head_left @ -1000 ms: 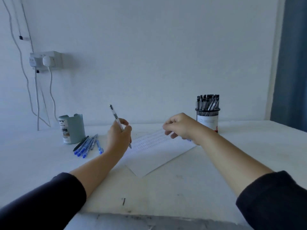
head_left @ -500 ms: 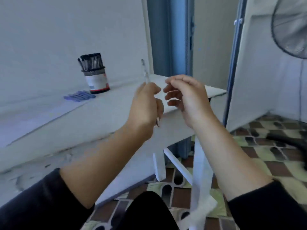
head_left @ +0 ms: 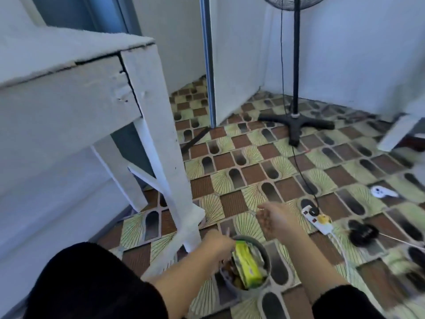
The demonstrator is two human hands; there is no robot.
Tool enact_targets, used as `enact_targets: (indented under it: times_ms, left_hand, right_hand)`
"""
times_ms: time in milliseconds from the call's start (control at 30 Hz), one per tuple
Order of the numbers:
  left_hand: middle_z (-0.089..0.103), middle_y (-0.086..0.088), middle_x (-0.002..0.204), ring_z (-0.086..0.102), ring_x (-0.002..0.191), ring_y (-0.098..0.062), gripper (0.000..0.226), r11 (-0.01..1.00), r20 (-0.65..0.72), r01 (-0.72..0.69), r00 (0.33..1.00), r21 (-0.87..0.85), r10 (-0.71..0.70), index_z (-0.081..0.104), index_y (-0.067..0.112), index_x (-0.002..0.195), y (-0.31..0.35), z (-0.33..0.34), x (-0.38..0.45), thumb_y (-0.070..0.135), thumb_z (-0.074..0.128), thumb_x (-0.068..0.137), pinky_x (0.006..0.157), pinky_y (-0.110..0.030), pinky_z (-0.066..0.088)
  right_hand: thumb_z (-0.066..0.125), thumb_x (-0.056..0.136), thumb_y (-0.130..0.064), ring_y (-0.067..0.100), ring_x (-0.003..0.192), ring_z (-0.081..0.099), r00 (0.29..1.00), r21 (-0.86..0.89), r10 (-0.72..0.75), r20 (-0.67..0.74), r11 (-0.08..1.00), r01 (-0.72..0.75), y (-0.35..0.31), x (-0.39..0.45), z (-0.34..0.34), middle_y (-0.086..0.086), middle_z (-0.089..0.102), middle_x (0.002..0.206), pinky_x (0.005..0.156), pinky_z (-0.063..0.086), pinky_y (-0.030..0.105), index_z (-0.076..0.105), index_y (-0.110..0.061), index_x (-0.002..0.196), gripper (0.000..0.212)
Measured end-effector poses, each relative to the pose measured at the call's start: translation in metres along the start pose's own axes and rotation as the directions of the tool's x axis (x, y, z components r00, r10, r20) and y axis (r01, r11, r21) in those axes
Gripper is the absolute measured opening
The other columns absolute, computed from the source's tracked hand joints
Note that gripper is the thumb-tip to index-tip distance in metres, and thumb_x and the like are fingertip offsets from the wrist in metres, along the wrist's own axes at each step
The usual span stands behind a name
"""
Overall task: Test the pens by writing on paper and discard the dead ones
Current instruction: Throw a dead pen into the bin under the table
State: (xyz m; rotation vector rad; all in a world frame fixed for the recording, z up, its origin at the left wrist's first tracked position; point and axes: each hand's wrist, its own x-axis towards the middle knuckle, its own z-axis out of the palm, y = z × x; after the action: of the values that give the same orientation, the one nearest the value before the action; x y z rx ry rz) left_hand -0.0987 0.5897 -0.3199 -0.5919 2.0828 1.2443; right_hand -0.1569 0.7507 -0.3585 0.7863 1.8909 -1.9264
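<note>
Your left hand (head_left: 216, 244) reached over the small bin (head_left: 264, 254) on the floor beside the table leg (head_left: 161, 134); its grip and the pen were too blurred to tell. Your right hand (head_left: 274, 218) hovered relaxed, holding nothing.

Down by the white worktop leg (head_left: 161, 139), the left hand (head_left: 216, 244) reaches to the rim of a small grey bin (head_left: 264, 256) on the tiled floor (head_left: 253, 162), a thin pen (head_left: 227, 232) blurred at its fingertips. The right hand (head_left: 274, 218) hovers above, fingers loose. A yellow-green packet (head_left: 247, 264) lies in the bin.
</note>
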Motion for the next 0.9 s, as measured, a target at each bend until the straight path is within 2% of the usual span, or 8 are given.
enact_targets:
  times_ms: [67,133,300,367,467,567,767,900]
  left_hand:
    - [0.039,-0.005,0.060,0.032,0.043,-0.013,0.027,0.994,0.036,0.110,0.993,-0.013,-0.110,0.056,0.007,0.117,-0.014,0.017,0.009,0.004,0.051,0.090,0.036,-0.017,0.025]
    - [0.041,-0.006,0.060,0.033,0.041,-0.012,0.047,0.987,0.036,0.163,0.986,-0.007,-0.163,0.045,-0.003,0.135,-0.024,0.033,0.022,0.005,0.051,0.090,0.033,-0.013,0.023]
    - [0.046,-0.007,0.063,0.046,0.048,-0.016,0.022,0.977,-0.009,0.202,0.979,-0.074,-0.203,0.055,0.002,0.107,-0.021,0.049,0.039,0.017,0.053,0.092,0.041,-0.019,0.036]
    - [0.049,-0.008,0.072,0.058,0.071,-0.020,0.029,0.972,-0.032,0.212,0.976,-0.099,-0.216,0.049,0.003,0.116,-0.021,0.049,0.042,0.023,0.050,0.096,0.062,-0.029,0.048]
    - [0.056,-0.011,0.103,0.050,0.079,-0.019,0.047,0.972,-0.124,0.230,0.964,-0.036,-0.233,0.036,0.004,0.139,-0.035,0.040,0.050,0.026,0.044,0.098,0.074,-0.030,0.044]
    - [0.056,-0.018,0.120,0.052,0.091,-0.026,0.040,0.967,-0.172,0.237,0.953,-0.089,-0.249,0.044,0.001,0.132,-0.046,0.027,0.061,0.022,0.043,0.097,0.080,-0.033,0.045]
    - [0.044,-0.006,0.068,0.039,0.053,-0.017,0.011,0.951,-0.112,0.178,0.971,-0.254,-0.211,0.049,0.010,0.083,-0.035,0.006,0.061,0.013,0.044,0.092,0.049,-0.025,0.032]
    - [0.055,-0.006,0.069,0.050,0.056,-0.017,0.020,0.981,-0.215,-0.121,0.973,-0.150,0.087,0.058,0.010,0.076,0.002,-0.020,0.037,0.011,0.046,0.092,0.053,-0.025,0.041]
  right_hand:
    - [0.053,0.093,-0.011,0.016,0.050,0.048,0.991,0.009,0.127,-0.053,0.992,-0.126,0.033,0.007,-0.012,0.003,0.059,0.061,0.050,0.033,0.022,0.062,-0.007,0.092,0.010]
    - [0.050,0.094,-0.009,0.017,0.051,0.043,0.973,0.045,0.222,-0.062,0.975,-0.219,0.062,0.012,-0.022,0.007,0.054,0.065,0.048,0.031,0.025,0.060,-0.001,0.095,0.012]
    - [0.047,0.093,-0.008,0.017,0.047,0.043,0.939,0.101,0.327,-0.103,0.943,-0.317,0.108,0.016,-0.038,0.005,0.053,0.057,0.049,0.029,0.027,0.060,0.000,0.088,0.016]
    - [0.046,0.094,-0.009,0.016,0.048,0.042,0.927,0.105,0.354,-0.123,0.934,-0.342,0.116,0.018,-0.041,0.006,0.054,0.059,0.050,0.029,0.025,0.059,-0.001,0.088,0.016]
    - [0.046,0.094,-0.008,0.017,0.053,0.042,0.909,0.099,0.388,-0.150,0.921,-0.377,0.122,0.019,-0.039,0.008,0.055,0.067,0.053,0.032,0.024,0.060,0.000,0.095,0.016]
    - [0.045,0.094,-0.008,0.018,0.053,0.041,0.902,0.125,0.413,-0.128,0.909,-0.398,0.124,0.018,-0.029,0.008,0.052,0.067,0.054,0.031,0.025,0.058,-0.002,0.093,0.015]
    - [0.045,0.096,-0.012,0.017,0.054,0.044,0.904,0.214,0.420,-0.077,0.893,-0.397,0.107,0.017,-0.003,0.006,0.055,0.071,0.051,0.034,0.029,0.058,-0.003,0.100,0.017]
    - [0.050,0.094,-0.013,0.017,0.064,0.054,0.950,0.320,0.305,-0.063,0.908,-0.270,0.059,0.003,0.026,0.007,0.062,0.081,0.053,0.041,0.028,0.060,-0.004,0.102,0.015]
